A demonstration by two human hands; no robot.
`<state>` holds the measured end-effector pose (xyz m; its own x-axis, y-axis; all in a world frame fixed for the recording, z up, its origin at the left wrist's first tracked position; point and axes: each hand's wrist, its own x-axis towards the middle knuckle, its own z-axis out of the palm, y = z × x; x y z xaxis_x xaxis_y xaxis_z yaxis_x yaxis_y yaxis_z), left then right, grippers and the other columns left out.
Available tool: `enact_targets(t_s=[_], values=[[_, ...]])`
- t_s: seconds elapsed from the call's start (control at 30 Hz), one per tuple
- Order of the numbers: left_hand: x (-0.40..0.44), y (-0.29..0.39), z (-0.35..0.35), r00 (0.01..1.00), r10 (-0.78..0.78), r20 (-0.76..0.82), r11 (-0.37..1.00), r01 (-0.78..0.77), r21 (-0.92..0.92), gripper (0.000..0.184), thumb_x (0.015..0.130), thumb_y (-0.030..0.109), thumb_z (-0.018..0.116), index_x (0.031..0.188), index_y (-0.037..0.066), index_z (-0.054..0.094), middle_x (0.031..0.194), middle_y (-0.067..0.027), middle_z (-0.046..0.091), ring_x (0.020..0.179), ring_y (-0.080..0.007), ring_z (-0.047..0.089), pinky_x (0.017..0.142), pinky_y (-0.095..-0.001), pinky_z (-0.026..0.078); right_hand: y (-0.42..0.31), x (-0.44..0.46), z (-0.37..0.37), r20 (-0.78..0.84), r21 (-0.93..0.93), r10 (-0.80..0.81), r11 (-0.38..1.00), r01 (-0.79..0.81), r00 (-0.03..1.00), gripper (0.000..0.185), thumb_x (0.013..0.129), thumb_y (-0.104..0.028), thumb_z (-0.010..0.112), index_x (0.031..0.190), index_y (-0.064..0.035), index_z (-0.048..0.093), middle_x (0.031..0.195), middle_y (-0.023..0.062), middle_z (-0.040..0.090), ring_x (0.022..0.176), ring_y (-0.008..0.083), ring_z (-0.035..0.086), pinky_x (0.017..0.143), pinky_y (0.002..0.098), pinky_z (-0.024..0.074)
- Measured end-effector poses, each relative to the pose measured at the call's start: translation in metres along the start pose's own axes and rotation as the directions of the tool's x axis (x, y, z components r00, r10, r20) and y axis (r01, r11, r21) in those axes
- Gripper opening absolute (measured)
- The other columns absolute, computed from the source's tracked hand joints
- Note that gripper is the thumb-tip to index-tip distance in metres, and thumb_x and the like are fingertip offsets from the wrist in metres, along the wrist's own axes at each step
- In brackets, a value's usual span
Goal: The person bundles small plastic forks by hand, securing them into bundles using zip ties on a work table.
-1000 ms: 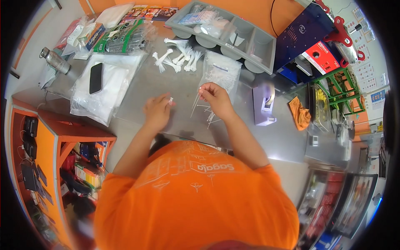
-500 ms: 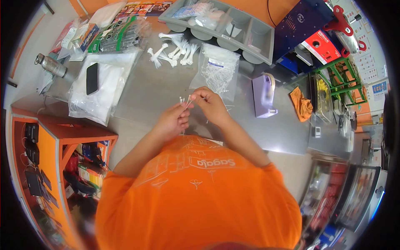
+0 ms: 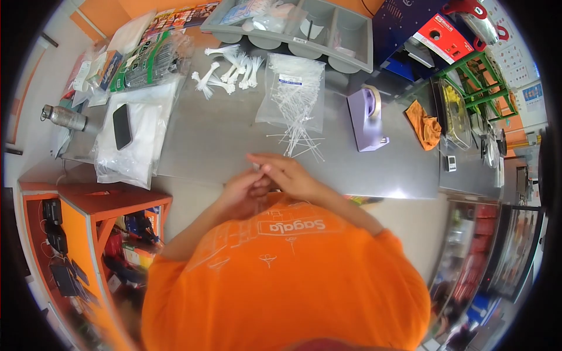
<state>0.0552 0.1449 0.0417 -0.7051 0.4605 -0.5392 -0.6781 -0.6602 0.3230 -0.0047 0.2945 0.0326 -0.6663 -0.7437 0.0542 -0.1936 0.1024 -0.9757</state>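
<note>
Over the near edge of the surface (image 3: 205, 140), in the head view, your left hand (image 3: 247, 190) and right hand (image 3: 288, 175) meet in front of your shirt. The fingers of both are curled in and touching; a small pale bit (image 3: 256, 167) shows between them, probably the ends of white strips, but your fingers hide the rest, so you cannot tell how many each hand grips. The step looks like gathering or evening up a few strips by hand; that calls for a light pinch and level ends. Loose white strips (image 3: 301, 144) fan out just beyond your right hand, spilling from the near end of a clear bag (image 3: 269, 99), and narrow-waisted white bundles (image 3: 233, 69) lie towards the far edge, left of it. You have bare surface between the bag and the plastic packet (image 3: 149, 137) near the left side, and more along the near edge towards the right corner. Watch the tighter gap between bag and purple tape dispenser (image 3: 362, 120), and the near edge beneath your wrists, where a dropped strip could slip off.
</note>
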Motion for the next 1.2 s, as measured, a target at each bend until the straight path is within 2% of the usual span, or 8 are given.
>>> enact_targets(t_s=[0.17, 0.23, 0.43, 0.67, 0.73, 0.83, 1.03, 1.2], values=[[0.007, 0.001, -0.012, 0.999, 0.037, 0.033, 0.999, -0.038, 0.026, 0.016, 0.092, 0.025, 0.041, 0.088, 0.011, 0.048, 0.061, 0.0065, 0.031, 0.050, -0.0047, 0.025, 0.049, -0.0200, 0.027, 0.044, 0.015, -0.027, -0.317, -0.517, -0.083, 0.850, -0.099, 0.945, 0.023, 0.081, -0.013, 0.053, 0.101, -0.0007, 0.058, 0.103, 0.0123, 0.058, 0.093, 0.0254, 0.056, 0.080, 0.0351, 0.0438], [0.012, 0.000, -0.016, 0.997, 0.075, 0.030, 0.997, -0.075, 0.015, 0.016, 0.092, 0.024, 0.041, 0.088, 0.010, 0.048, 0.060, 0.0064, 0.031, 0.049, -0.0048, 0.024, 0.048, -0.0198, 0.026, 0.055, 0.025, -0.029, -0.123, -0.912, -0.149, 0.408, -0.053, 0.981, 0.016, 0.075, -0.010, 0.057, 0.089, -0.0041, 0.061, 0.091, 0.0070, 0.059, 0.088, 0.0202, 0.055, 0.075, 0.0349, 0.0440], [0.010, 0.000, -0.018, 0.994, 0.104, -0.036, 0.994, -0.105, -0.018, 0.015, 0.092, 0.023, 0.040, 0.089, 0.011, 0.048, 0.059, 0.0065, 0.030, 0.048, -0.0049, 0.024, 0.047, -0.0192, 0.025, 0.042, 0.047, -0.020, -0.129, -0.983, 0.203, 0.104, -0.152, 0.971, 0.015, 0.071, -0.008, 0.057, 0.085, -0.0086, 0.063, 0.087, 0.0047, 0.059, 0.088, 0.0201, 0.055, 0.073, 0.0352, 0.0433], [0.009, 0.001, -0.036, 0.979, 0.194, -0.058, 0.979, -0.197, -0.054, 0.015, 0.092, 0.024, 0.042, 0.090, 0.011, 0.050, 0.058, 0.0068, 0.032, 0.047, -0.0045, 0.026, 0.048, -0.0198, 0.026, 0.067, 0.039, -0.036, -0.029, -0.983, -0.093, 0.182, -0.011, 0.995, 0.016, 0.068, -0.008, 0.060, 0.084, -0.0075, 0.061, 0.084, 0.0051, 0.059, 0.081, 0.0195, 0.057, 0.069, 0.0342, 0.0428], [0.012, 0.001, -0.042, 0.969, 0.233, -0.085, 0.968, -0.240, -0.078, 0.015, 0.092, 0.024, 0.043, 0.090, 0.011, 0.051, 0.058, 0.0069, 0.032, 0.047, -0.0044, 0.027, 0.048, -0.0199, 0.027, 0.063, 0.042, -0.035, -0.180, -0.695, -0.201, 0.719, 0.020, 0.963, 0.010, 0.072, -0.005, 0.058, 0.081, -0.0051, 0.058, 0.078, 0.0038, 0.057, 0.073, 0.0156, 0.055, 0.065, 0.0286, 0.0413], [0.015, 0.006, -0.048, 0.940, 0.283, -0.190, 0.952, -0.299, -0.063, 0.014, 0.090, 0.024, 0.048, 0.090, 0.011, 0.051, 0.059, 0.0073, 0.034, 0.048, -0.0040, 0.029, 0.048, -0.0202, 0.027, 0.057, 0.045, -0.024, -0.492, -0.110, 0.034, 0.989, -0.101, 0.870, 0.004, 0.078, -0.006, 0.056, 0.079, -0.0031, 0.054, 0.074, 0.0010, 0.054, 0.066, 0.0106, 0.049, 0.061, 0.0242, 0.0391], [0.035, 0.026, -0.051, 0.865, 0.455, -0.212, 0.886, -0.416, 0.206, 0.018, 0.086, 0.025, 0.055, 0.095, 0.009, 0.053, 0.065, 0.0075, 0.038, 0.050, -0.0029, 0.028, 0.049, -0.0204, 0.027, 0.037, 0.052, -0.025, -0.402, 0.413, 0.232, 0.909, -0.050, 0.886, 0.009, 0.084, -0.013, 0.052, 0.084, -0.0042, 0.054, 0.074, -0.0007, 0.054, 0.065, 0.0067, 0.045, 0.058, 0.0208, 0.0378], [0.044, 0.024, -0.029, 0.821, 0.547, -0.162, 0.780, -0.429, 0.455, 0.026, 0.088, 0.029, 0.052, 0.103, 0.007, 0.054, 0.077, 0.0051, 0.050, 0.054, -0.0023, 0.036, 0.050, -0.0187, 0.028, 0.014, 0.035, 0.000, -0.137, 0.430, 0.344, 0.865, -0.257, 0.929, 0.010, 0.084, -0.013, 0.051, 0.083, -0.0040, 0.055, 0.071, -0.0002, 0.055, 0.062, 0.0070, 0.047, 0.057, 0.0200, 0.0380]])
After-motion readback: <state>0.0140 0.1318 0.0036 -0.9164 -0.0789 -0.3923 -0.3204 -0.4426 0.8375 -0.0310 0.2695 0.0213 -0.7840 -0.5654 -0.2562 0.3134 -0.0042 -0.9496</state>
